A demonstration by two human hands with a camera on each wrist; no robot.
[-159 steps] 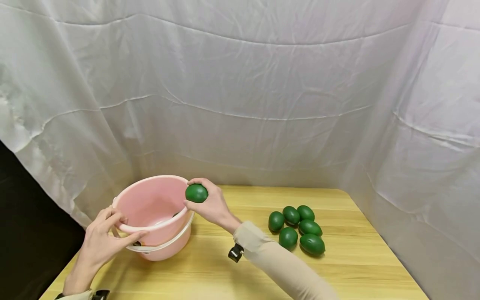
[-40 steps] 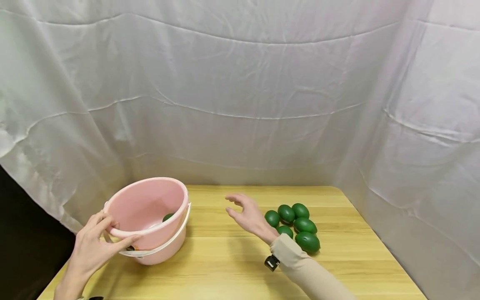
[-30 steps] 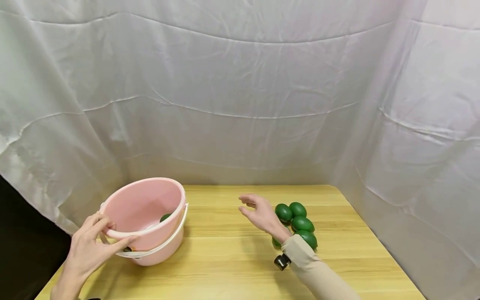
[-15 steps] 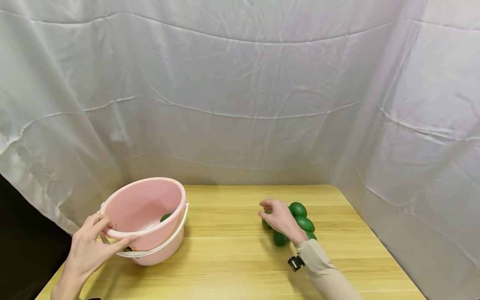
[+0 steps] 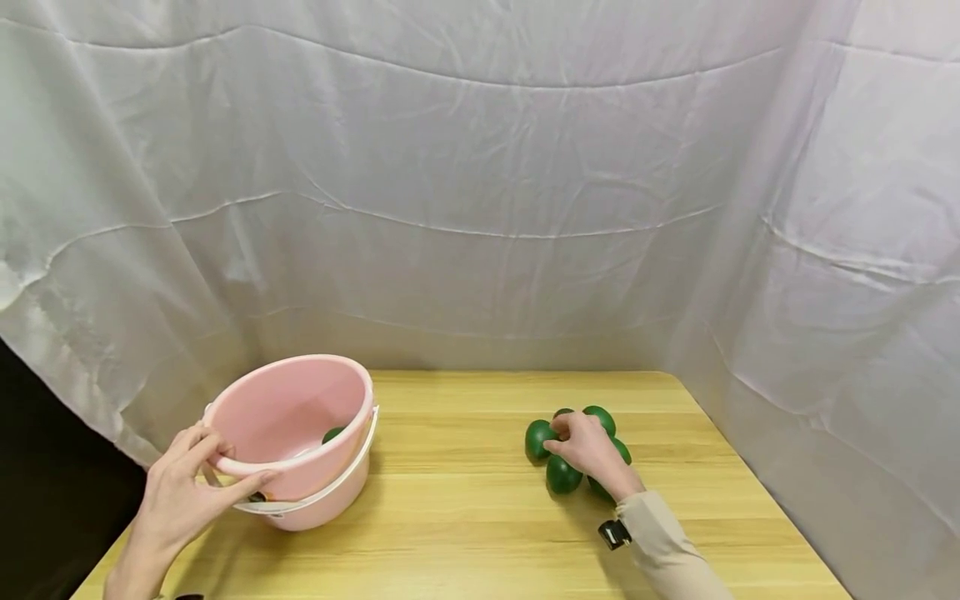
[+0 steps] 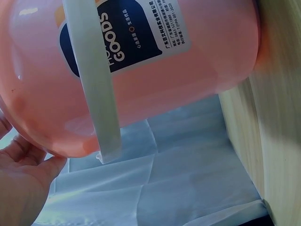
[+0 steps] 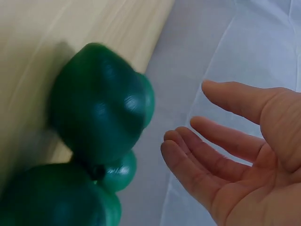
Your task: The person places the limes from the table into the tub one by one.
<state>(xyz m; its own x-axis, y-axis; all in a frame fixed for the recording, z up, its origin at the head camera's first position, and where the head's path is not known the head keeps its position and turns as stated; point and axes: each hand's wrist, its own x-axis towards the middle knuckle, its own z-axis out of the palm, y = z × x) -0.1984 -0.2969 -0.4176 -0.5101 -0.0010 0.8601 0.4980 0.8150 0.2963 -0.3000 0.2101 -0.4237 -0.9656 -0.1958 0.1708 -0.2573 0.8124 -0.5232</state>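
Note:
In the head view my left hand grips the rim of a pink bucket at the left, thumb outside and fingers over the edge. The bucket leans, its opening turned partly toward me. Inside lies a green lemon-shaped fruit, partly hidden by the rim. My right hand hovers over a cluster of green lemon-shaped fruits on the right. In the right wrist view its fingers are spread loosely and hold nothing, apart from the nearest fruit. The hand hides part of the cluster.
A white handle hangs across the bucket's labelled side. The wooden table runs back to a grey-white curtain, which also rises along the right. A dark area shows at the far left.
Earlier my right hand held a green lemon-shaped fruit at the bucket's rim; since then it has moved right, without it, over the cluster. My left hand has stayed on the rim.

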